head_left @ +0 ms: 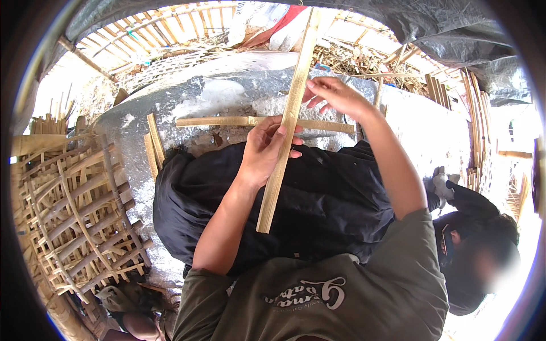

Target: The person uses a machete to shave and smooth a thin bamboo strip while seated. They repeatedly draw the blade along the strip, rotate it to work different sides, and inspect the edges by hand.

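A long, pale split-bamboo strip slants upright in front of me, from over my lap to the top of the view. My left hand is closed around its middle, with the thumb lying along the face. To the right of its upper half, my right hand is raised with fingers loosely bent and apart. Its fingertips come close to the strip's edge; no grip on it shows. Behind my left hand, another bamboo strip lies crosswise beyond my knees. Two shorter bamboo pieces lean left of my dark-clothed legs.
A woven bamboo lattice stands at the left. Close by on the right sits another person in dark clothes. Bamboo shavings are heaped at the back, under a hanging dark tarp. Tall bamboo strips stand at the right.
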Demonstrator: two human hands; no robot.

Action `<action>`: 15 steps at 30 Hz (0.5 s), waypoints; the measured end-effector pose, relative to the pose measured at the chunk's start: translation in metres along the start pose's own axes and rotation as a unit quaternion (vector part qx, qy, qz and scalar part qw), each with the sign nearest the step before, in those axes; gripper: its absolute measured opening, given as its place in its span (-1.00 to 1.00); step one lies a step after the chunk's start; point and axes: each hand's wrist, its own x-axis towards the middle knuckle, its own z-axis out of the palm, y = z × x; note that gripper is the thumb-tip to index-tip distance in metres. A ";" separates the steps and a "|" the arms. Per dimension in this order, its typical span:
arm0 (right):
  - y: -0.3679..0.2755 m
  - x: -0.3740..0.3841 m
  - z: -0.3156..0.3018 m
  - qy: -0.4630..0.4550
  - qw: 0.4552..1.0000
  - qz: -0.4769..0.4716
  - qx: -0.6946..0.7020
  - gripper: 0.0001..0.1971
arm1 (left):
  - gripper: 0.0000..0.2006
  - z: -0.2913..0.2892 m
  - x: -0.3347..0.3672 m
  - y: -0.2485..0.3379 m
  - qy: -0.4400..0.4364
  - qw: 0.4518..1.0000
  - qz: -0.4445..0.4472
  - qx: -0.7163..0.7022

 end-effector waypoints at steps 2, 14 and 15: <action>0.006 -0.010 0.021 0.023 0.997 -0.023 0.063 -0.48 | -0.64 0.003 -0.001 0.001 -0.007 1.000 -0.003 -0.012; 0.019 -0.024 0.080 0.174 0.963 -0.180 0.094 -0.72 | -0.70 0.002 0.001 -0.003 -0.003 0.995 0.058 0.076; 0.016 -0.025 0.082 0.193 0.962 -0.177 0.078 -0.72 | -0.71 0.002 0.000 -0.003 0.007 0.992 0.071 0.103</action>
